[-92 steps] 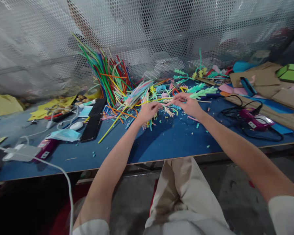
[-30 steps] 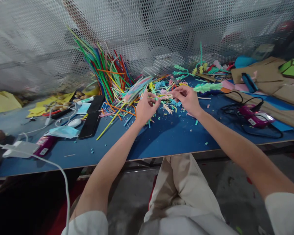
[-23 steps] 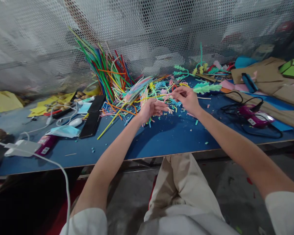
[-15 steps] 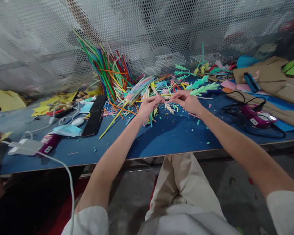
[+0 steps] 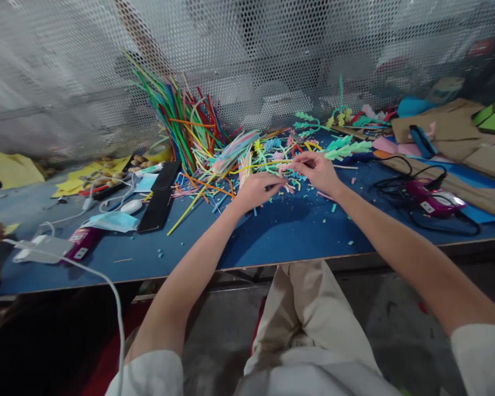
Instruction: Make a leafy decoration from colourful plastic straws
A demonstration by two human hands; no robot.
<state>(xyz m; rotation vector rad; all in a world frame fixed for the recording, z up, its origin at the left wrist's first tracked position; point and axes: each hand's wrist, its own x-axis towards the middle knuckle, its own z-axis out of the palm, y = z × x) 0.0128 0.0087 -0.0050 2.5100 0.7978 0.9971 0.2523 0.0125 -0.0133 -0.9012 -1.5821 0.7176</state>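
Observation:
My right hand (image 5: 317, 169) pinches a pink pipe cleaner (image 5: 285, 169) between thumb and fingertips, above the middle of the blue table (image 5: 256, 242). Just left and slightly lower, my left hand (image 5: 259, 190) has its fingers curled toward the thumb, back of the hand up. Whatever its fingertips hold is too small and too hidden to name. Around both hands lie loose pipe cleaners and short cut bits. Pale green branched pipe cleaner pieces (image 5: 350, 148) lie just beyond my right hand.
Behind stands a large bunch of coloured pipe cleaners (image 5: 181, 126) against a perforated metal screen (image 5: 272, 60). At left are a black phone (image 5: 154, 209), a blue face mask (image 5: 113, 221) and a white charger (image 5: 43, 248). A purple power strip (image 5: 431, 198) with black cables and cardboard (image 5: 449, 124) lie at right.
My left hand has turned palm-down and shifted slightly right and nearer to me, its fingers now pointing right. My right hand stays almost in place, still pinching the pink pipe cleaner.

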